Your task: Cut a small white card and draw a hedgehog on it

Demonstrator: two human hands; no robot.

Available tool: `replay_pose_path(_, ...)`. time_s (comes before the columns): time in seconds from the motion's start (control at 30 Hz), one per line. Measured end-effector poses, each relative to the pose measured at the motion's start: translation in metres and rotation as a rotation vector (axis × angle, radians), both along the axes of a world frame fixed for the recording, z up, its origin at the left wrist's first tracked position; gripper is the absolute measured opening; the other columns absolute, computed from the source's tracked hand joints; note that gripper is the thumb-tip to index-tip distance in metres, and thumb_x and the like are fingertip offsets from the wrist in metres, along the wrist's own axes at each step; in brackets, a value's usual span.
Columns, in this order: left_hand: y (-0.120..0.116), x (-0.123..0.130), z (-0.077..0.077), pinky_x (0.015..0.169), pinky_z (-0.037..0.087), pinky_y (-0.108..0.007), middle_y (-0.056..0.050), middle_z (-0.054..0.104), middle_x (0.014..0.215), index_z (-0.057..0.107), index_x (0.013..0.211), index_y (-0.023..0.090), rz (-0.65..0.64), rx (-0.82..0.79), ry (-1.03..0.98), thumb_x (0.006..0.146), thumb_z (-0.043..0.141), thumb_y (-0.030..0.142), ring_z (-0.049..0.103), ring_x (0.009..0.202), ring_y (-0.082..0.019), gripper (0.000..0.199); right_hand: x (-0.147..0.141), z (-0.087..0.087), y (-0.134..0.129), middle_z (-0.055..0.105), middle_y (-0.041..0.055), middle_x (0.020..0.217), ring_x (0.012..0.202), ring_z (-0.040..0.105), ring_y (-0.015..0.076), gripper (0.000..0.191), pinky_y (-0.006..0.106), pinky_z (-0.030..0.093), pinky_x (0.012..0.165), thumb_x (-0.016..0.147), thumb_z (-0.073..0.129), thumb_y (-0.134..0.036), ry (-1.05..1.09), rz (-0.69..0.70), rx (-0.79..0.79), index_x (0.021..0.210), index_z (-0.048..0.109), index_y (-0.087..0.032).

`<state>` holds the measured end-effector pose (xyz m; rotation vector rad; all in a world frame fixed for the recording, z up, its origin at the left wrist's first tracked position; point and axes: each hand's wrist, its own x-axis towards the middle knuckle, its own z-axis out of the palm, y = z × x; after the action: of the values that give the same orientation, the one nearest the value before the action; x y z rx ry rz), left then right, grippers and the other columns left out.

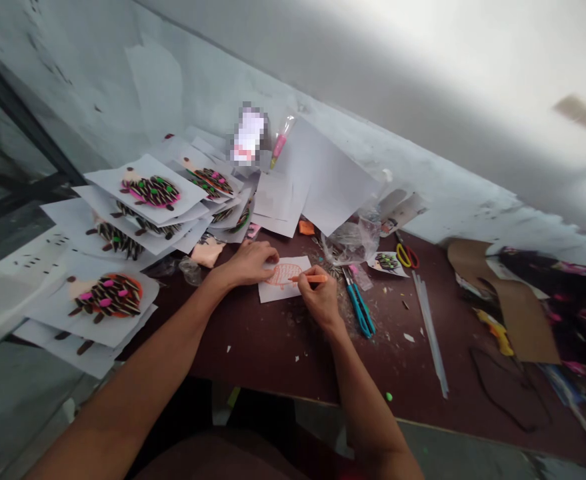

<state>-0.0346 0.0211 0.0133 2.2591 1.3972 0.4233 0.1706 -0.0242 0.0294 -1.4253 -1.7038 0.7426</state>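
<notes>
The right hand [317, 293] has its fingers clamped on an orange pen [315, 278], whose tip points left onto a small white paper [267, 293] bearing an orange line drawing [287, 272]. That paper lies flat between the two hands, its lower edge free of the fingers. The left hand [250, 263] rests on the paper's left edge with its fingers close together; whether they pinch it, I cannot tell. Toward the body from both hands, the dark red tabletop [263, 353], dotted with a few scraps, runs to its near edge and gives the most room for moving. Just right of the right hand, turquoise-handled scissors [361, 313] bound its sideways room; farther right lie clear sticks [431, 340] and, well apart, a yellow glue gun [495, 330]. Beyond the right hand, a crumpled clear plastic bag [347, 241] and a small hedgehog card [387, 263] crowd the far side, with red and yellow scissors [407, 255] past the card. Left of the left hand, stacked sheets with hedgehog figures [93, 293] narrow the room beside the forearm, and ahead of it an orange packet [306, 228] sits near large white sheets [330, 180].
</notes>
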Motion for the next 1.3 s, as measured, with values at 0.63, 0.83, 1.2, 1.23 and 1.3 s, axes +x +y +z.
replay_pose_path(0.63,0.0000,0.0003,0.0013,0.093,0.039,-0.040,-0.007,0.067,0.103,0.069,0.100,0.019,-0.002,-0.001,0.008,0.076,0.056,0.028,0.061,0.099,-0.026,0.029,-0.0065,-0.0025,-0.0026,0.064,-0.0001,0.060,0.050,0.053,0.0123,0.019,0.023,0.039,0.051,0.081,0.053,-0.032,-0.071,0.072,0.033,0.065,0.054,-0.022)
replay_pose_path(0.83,-0.0004,0.0001,0.0017,0.093,0.038,-0.039,-0.006,0.067,0.103,0.068,0.099,0.020,-0.003,0.007,0.007,0.076,0.055,0.027,0.061,0.098,-0.024,0.027,-0.0063,-0.0028,-0.0027,0.065,0.0006,0.061,0.050,0.054,0.0121,0.019,0.023,0.038,0.050,0.081,0.053,-0.033,-0.087,0.050,0.019,0.065,0.054,-0.021)
replay_pose_path(1.2,-0.0002,-0.0002,-0.0012,0.094,0.038,-0.040,-0.006,0.066,0.103,0.066,0.097,0.022,0.001,0.015,-0.011,0.076,0.055,0.027,0.060,0.099,-0.024,0.025,-0.0038,0.0000,-0.0025,0.070,0.0022,0.065,0.052,0.056,0.0131,0.018,0.023,0.040,0.051,0.079,0.053,-0.031,-0.046,-0.006,0.005,0.064,0.054,-0.022)
replay_pose_path(1.23,0.0000,-0.0003,-0.0018,0.094,0.038,-0.040,-0.006,0.066,0.103,0.066,0.097,0.022,0.002,0.016,-0.012,0.076,0.055,0.027,0.060,0.099,-0.025,0.025,-0.0028,0.0000,-0.0019,0.070,0.0024,0.065,0.052,0.056,0.0130,0.018,0.023,0.040,0.051,0.079,0.053,-0.031,-0.051,-0.025,0.006,0.064,0.055,-0.021)
replay_pose_path(1.3,0.0007,-0.0004,-0.0026,0.094,0.039,-0.040,-0.006,0.066,0.102,0.067,0.098,0.022,0.001,0.013,-0.011,0.076,0.056,0.028,0.060,0.098,-0.025,0.026,-0.0015,-0.0003,-0.0009,0.070,0.0023,0.065,0.051,0.055,0.0128,0.018,0.023,0.039,0.051,0.079,0.054,-0.031,-0.068,-0.039,0.006,0.064,0.055,-0.021)
